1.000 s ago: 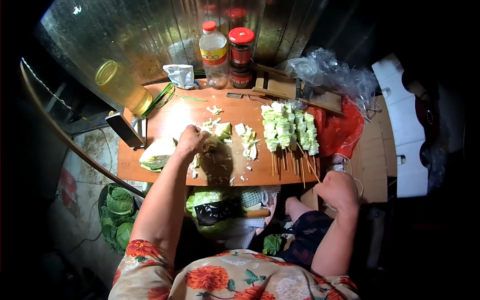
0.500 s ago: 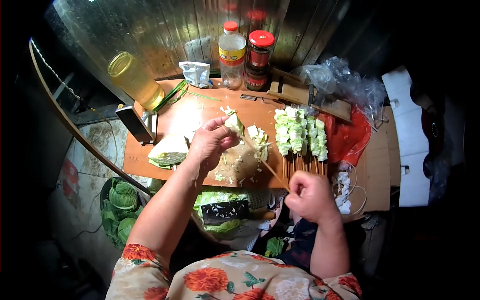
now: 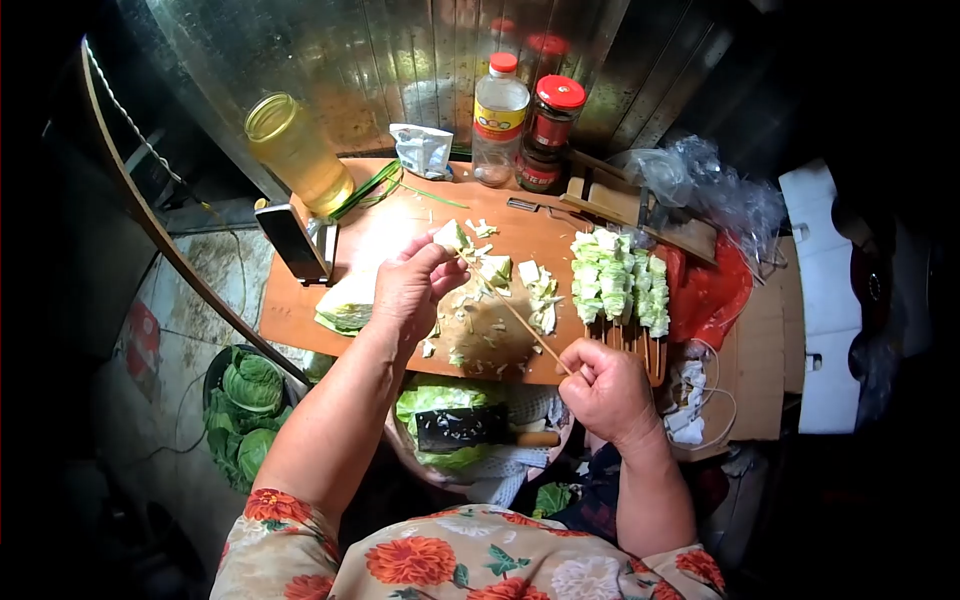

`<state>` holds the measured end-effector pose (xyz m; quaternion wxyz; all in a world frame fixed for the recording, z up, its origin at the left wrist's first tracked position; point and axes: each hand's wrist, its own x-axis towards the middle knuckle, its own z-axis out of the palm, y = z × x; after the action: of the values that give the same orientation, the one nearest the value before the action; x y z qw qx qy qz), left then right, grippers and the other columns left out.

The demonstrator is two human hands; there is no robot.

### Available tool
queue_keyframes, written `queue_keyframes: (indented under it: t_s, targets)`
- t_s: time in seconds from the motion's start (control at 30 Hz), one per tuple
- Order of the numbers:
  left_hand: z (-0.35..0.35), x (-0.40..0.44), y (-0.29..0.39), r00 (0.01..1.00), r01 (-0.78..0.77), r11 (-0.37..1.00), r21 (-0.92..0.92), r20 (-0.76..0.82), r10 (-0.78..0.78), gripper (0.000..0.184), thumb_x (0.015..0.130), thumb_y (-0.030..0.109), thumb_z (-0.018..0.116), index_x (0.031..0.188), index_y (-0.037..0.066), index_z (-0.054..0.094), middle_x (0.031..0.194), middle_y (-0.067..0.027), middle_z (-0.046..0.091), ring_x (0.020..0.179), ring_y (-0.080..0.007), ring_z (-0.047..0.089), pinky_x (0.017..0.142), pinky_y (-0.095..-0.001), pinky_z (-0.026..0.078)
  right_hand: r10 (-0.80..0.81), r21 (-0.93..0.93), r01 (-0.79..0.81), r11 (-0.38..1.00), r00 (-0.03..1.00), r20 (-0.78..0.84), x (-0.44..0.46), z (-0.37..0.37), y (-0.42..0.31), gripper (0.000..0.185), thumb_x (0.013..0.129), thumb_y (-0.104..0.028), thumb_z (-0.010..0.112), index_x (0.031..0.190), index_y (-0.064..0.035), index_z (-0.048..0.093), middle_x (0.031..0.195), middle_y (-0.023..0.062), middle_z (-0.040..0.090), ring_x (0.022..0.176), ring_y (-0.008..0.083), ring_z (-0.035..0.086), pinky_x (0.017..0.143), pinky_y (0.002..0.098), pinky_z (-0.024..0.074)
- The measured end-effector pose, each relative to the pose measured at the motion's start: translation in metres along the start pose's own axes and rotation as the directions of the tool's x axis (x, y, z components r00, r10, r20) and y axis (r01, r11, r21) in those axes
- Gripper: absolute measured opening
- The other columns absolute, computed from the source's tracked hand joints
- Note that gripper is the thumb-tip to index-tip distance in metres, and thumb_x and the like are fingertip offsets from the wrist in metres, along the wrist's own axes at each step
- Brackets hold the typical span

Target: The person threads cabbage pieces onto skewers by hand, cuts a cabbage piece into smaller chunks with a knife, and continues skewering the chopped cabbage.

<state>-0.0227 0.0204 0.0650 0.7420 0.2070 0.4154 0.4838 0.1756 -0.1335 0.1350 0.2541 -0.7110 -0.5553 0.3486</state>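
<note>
My left hand [image 3: 405,290] is closed, pinching a small piece of cabbage [image 3: 452,236] above the wooden board [image 3: 300,322]. In my closed right hand [image 3: 608,392] is the lower end of a thin wooden skewer [image 3: 522,322]. The skewer slants up and left, its far end at my left fingertips beside the piece; I cannot tell whether it pierces it. Loose cabbage pieces [image 3: 541,290] lie on the board below. A cut cabbage wedge [image 3: 347,304] sits left of my left hand, and several loaded cabbage skewers [image 3: 618,282] lie beyond my right hand.
A cleaver [image 3: 460,428] rests over cabbage leaves in a basin [image 3: 398,440] at the board's front edge. Whole cabbages [image 3: 252,384] are at lower left. A phone [image 3: 292,242], a yellowish jar [image 3: 305,165], a clear bottle [image 3: 498,120] and red-lidded jars [image 3: 553,125] line the back.
My hands have come closer together, and the skewer's far end now reaches the cabbage piece in my left fingers. The whole view has shifted slightly, with the board appearing farther right.
</note>
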Motion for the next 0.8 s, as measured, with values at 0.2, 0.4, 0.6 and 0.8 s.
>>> queue_keyframes:
  t_s: [0.2, 0.4, 0.6, 0.8]
  targets:
    - [-0.013, 0.003, 0.004, 0.968, -0.25, 0.941, 0.228, 0.041, 0.248, 0.035, 0.087, 0.002, 0.06, 0.12, -0.001, 0.051, 0.092, -0.0084, 0.062, 0.074, -0.017, 0.065, 0.069, -0.0294, 0.056, -0.086, 0.105, 0.089, 0.991, 0.996, -0.024, 0.007, 0.015, 0.003, 0.019, 0.077, -0.013, 0.06, 0.09, -0.0047, 0.07, 0.057, 0.0099, 0.059, 0.048, 0.0155, 0.054, 0.052, 0.0275, 0.0458]
    - [-0.024, -0.001, 0.018, 0.879, -0.466, 0.744, 0.478, 0.157, 0.45, 0.032, 0.084, -0.004, 0.06, 0.116, -0.004, 0.055, 0.096, -0.0059, 0.062, 0.075, -0.0107, 0.061, 0.069, -0.0241, 0.053, -0.165, 0.32, 0.158, 0.934, 0.986, -0.005, 0.017, 0.035, 0.007, 0.018, 0.086, -0.014, 0.061, 0.094, -0.0004, 0.069, 0.065, 0.0104, 0.062, 0.058, 0.0097, 0.056, 0.057, 0.0262, 0.0466]
    - [-0.035, -0.006, 0.028, 0.865, -0.468, 0.651, 0.598, 0.161, 0.474, 0.029, 0.081, -0.004, 0.062, 0.11, -0.003, 0.059, 0.089, -0.0033, 0.063, 0.077, -0.0089, 0.06, 0.071, -0.0231, 0.052, -0.211, 0.353, 0.184, 0.917, 0.977, 0.038, 0.025, 0.054, -0.004, 0.018, 0.092, -0.01, 0.06, 0.1, 0.0049, 0.068, 0.077, 0.0002, 0.064, 0.07, 0.0052, 0.054, 0.062, 0.021, 0.0453]
    - [-0.023, -0.029, 0.014, 0.838, -0.522, 0.43, 0.737, 0.346, 0.423, 0.026, 0.075, 0.009, 0.071, 0.1, 0.002, 0.066, 0.084, -0.0055, 0.069, 0.072, -0.0099, 0.064, 0.07, -0.0244, 0.053, -0.268, 0.347, 0.309, 0.886, 0.95, -0.162, 0.044, 0.082, -0.004, 0.018, 0.088, -0.017, 0.063, 0.094, -0.0001, 0.068, 0.07, 0.0155, 0.065, 0.06, 0.02, 0.063, 0.059, 0.0308, 0.0488]
